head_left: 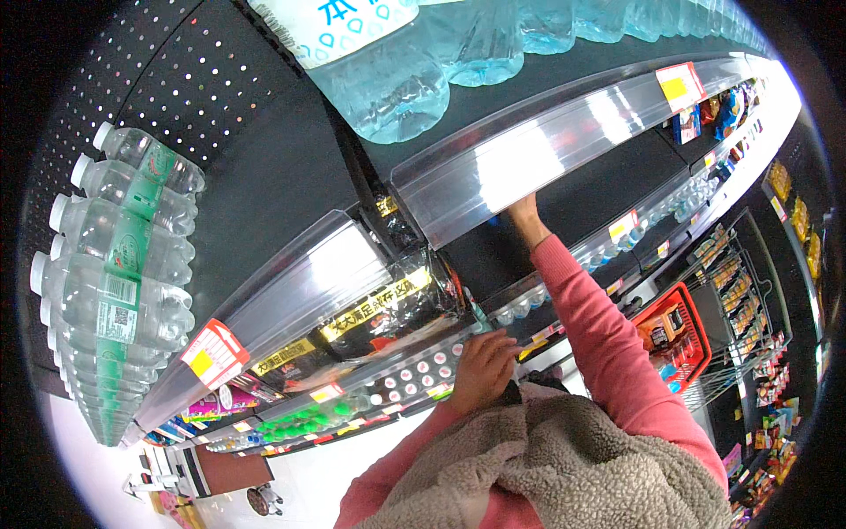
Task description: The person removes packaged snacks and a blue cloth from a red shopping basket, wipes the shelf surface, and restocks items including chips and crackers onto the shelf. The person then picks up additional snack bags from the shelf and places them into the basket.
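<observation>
Store shelving (264, 167) curves across the frame, dark and deep, its far ends squeezed toward the rim. At centre, the right hand (527, 212) reaches into a dark shelf bay (617, 167); its fingers are hidden behind the glossy clear strip (515, 167), so I cannot tell whether they grasp anything. Below centre, the left hand (483, 366) shows its back, fingers loosely bent near the lower shelves; its grip cannot be told either. Two black packs (388, 304) with yellow bands lie left of centre, partly covered. Two large price tags (215, 353) show, lower left and upper right. Blue-tinted bottles (383, 93) are cut off along the top; white-capped bottles (123, 238) at left overlap beyond counting. One red basket (697, 317) sits at right.
</observation>
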Demonstrator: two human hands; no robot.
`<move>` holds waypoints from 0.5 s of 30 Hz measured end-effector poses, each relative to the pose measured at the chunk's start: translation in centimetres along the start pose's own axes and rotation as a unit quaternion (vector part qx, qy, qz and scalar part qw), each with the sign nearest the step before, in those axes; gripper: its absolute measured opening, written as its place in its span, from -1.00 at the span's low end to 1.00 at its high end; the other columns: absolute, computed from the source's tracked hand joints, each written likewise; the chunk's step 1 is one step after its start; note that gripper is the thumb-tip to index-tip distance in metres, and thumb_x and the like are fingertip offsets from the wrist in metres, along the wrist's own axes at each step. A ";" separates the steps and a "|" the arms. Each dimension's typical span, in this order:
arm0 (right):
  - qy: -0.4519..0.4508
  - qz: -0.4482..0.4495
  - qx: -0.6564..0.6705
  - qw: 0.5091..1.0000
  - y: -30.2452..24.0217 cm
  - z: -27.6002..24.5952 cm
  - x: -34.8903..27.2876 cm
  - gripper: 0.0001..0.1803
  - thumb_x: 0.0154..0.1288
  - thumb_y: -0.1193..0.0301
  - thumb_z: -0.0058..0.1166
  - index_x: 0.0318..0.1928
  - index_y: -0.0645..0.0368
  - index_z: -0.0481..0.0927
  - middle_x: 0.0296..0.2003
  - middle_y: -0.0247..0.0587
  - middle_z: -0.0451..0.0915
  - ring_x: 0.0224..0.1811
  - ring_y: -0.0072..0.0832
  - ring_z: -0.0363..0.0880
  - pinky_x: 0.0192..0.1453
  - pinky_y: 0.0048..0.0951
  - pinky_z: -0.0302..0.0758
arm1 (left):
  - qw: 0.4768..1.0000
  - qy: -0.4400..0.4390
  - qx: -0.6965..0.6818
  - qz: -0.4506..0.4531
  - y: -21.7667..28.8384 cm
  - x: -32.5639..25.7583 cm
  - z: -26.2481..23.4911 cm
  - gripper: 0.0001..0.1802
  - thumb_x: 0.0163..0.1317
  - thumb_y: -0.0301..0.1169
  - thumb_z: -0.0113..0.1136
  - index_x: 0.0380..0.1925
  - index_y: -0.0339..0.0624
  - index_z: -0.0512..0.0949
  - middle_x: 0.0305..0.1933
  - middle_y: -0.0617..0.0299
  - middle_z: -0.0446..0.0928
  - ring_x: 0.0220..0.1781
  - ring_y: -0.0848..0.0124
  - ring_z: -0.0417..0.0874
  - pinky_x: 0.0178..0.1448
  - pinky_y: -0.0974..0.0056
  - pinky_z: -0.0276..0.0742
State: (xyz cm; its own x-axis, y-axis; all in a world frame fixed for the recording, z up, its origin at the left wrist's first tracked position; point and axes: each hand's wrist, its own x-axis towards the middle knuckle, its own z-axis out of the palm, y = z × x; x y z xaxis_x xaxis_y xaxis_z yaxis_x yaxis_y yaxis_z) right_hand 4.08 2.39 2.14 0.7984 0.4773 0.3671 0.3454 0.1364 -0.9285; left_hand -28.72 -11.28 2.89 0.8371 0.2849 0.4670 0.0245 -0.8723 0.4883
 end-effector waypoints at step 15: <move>-0.080 -0.119 -0.194 0.970 0.5 13.1 -0.2 -0.71 0.18 0.25 0.33 -0.30 0.26 0.69 -0.19 0.11 0.70 -0.13 0.17 0.67 0.05 0.03 0.61 | 0.999 0.013 -0.026 -0.019 0.7 3.3 1.4 -0.62 0.13 -0.56 0.36 0.00 -0.12 0.67 0.06 0.18 0.66 0.17 0.08 0.64 0.26 0.01 0.60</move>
State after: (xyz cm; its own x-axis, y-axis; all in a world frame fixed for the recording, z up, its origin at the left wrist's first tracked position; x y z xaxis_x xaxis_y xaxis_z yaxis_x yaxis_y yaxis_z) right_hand -2.38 13.72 0.82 0.5980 0.6048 0.5259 0.6948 -0.0641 -0.7164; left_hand -25.21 -11.46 3.74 0.8214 0.3281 0.4665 0.0267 -0.8392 0.5432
